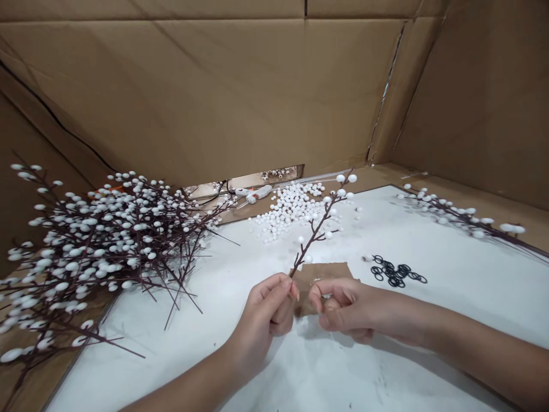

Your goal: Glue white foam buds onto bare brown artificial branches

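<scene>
In my left hand [270,312] is a dark brown artificial berry branch [316,232], its stem pinched between thumb and fingertips. It slants up to the right, with a few white berries at its top and on some side twigs; other twigs are bare. Just to the right, my right hand [349,309] is closed with fingers curled toward the thumb, apart from the stem. Whatever its fingertips hold, if anything, I cannot make out. Beneath both hands a brown cardboard piece [338,270] lies on the white tabletop [171,366].
Many finished berry branches [111,229] are heaped at left. Loose white berries [291,209] lie in a pile behind the hands, beside a white glue gun [255,194]. Black rings [397,273] and more berry branches [463,214] are at right. Cardboard walls [214,91] surround the table.
</scene>
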Action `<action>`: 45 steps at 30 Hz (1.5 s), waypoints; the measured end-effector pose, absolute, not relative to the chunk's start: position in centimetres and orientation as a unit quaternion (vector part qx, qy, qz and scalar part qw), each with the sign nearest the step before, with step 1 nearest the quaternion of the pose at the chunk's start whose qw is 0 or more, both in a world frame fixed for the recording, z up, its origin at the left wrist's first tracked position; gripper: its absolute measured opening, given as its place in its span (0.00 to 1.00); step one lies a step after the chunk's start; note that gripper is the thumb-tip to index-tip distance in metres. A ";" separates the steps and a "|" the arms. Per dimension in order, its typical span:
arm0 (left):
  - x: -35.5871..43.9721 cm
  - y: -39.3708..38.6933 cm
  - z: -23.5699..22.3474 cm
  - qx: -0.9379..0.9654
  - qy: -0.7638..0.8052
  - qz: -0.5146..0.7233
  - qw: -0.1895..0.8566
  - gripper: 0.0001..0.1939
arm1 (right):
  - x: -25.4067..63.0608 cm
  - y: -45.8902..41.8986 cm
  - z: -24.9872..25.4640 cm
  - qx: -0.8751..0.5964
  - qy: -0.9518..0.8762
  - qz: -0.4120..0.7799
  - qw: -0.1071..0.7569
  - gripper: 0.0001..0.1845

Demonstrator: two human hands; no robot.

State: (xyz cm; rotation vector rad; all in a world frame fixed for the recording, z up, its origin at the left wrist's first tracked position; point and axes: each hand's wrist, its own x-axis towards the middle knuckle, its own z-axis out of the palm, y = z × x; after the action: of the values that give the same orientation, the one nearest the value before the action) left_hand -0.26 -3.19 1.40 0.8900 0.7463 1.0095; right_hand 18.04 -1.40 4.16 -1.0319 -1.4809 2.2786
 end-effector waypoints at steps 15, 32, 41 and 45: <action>-0.6 -2.9 1.2 0.394 0.322 0.467 0.723 0.14 | 17.9 -1.5 4.7 -0.363 -0.507 0.774 0.111 0.16; -1.4 -1.5 1.3 0.401 0.402 0.529 0.631 0.22 | 18.4 -1.3 5.5 -0.335 -0.545 0.753 0.154 0.16; -2.0 -1.1 1.1 0.396 0.383 0.543 0.634 0.24 | 18.5 -1.2 5.4 -0.322 -0.547 0.751 0.183 0.17; -2.1 -0.7 1.1 0.386 0.387 0.548 0.633 0.28 | 18.5 -0.8 4.8 -0.337 -0.543 0.734 0.230 0.16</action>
State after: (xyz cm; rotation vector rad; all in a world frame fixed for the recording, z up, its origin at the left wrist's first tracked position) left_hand -2.14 -0.70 1.13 0.8836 0.8846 1.2527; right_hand 18.47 -0.79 4.79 -0.9267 -1.4951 2.0193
